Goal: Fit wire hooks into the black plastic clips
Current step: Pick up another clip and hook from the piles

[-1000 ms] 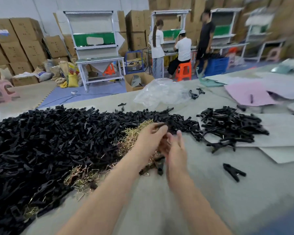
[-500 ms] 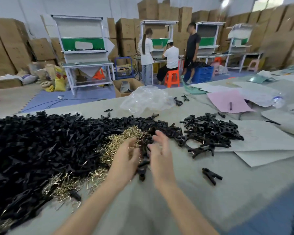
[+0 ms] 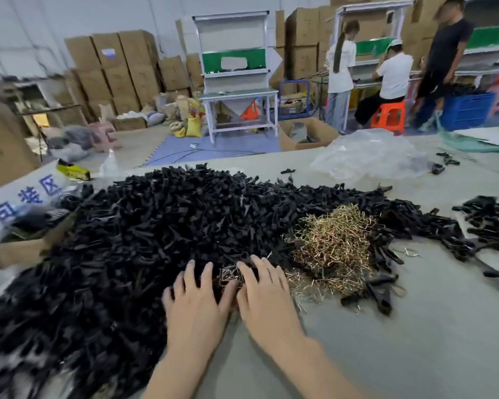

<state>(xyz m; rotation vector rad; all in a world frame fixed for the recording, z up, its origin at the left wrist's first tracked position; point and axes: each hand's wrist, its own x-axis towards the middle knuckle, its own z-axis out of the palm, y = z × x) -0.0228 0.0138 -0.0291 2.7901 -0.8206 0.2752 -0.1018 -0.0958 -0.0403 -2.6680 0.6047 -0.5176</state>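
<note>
A big heap of black plastic clips (image 3: 144, 234) covers the left and middle of the table. A tangle of brass wire hooks (image 3: 336, 240) lies against its right side, with more hooks spilling toward me. My left hand (image 3: 198, 300) lies palm down with spread fingers on the near edge of the clip heap. My right hand (image 3: 267, 295) lies beside it, fingers straight, on clips and a small clump of wire hooks (image 3: 229, 276) between the two hands. Neither hand grips anything that I can see.
A second pile of black clips (image 3: 490, 226) sits at the right edge on white paper. A crumpled clear plastic bag (image 3: 369, 156) lies at the far side. A cardboard box (image 3: 20, 249) stands at the left. Three people work at benches in the back.
Both hands have let go of the clip they worked on near the hooks and moved left onto the edge of the big clip heap, fingers spread. The camera has turned left.
</note>
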